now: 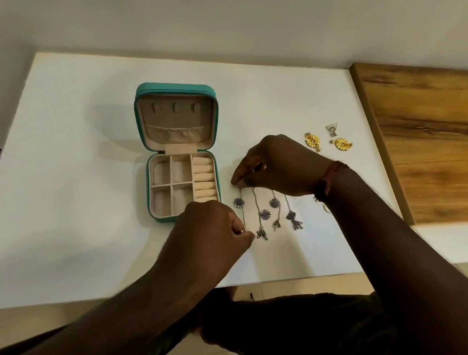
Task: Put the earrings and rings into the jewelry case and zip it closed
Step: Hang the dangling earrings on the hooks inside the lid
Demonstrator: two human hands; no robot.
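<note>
A teal jewelry case point(147, 171) lies open on the white table point(75, 169), lid back, its beige compartments and ring rolls empty. Just right of it lie long silver chain earrings point(265, 213) with purple stones, spread in several strands. My right hand point(279, 168) pinches the top ends of the strands. My left hand point(216, 231) pinches the lower end of the leftmost strand. Two gold flower earrings point(312, 140) point(342, 143) and a small silver triangular earring point(331, 129) rest further right. No rings are visible.
A wooden board point(444, 141) covers the table's right side. The table's near edge point(271, 282) runs just below my hands, with my lap beneath it. A plain wall stands behind the table.
</note>
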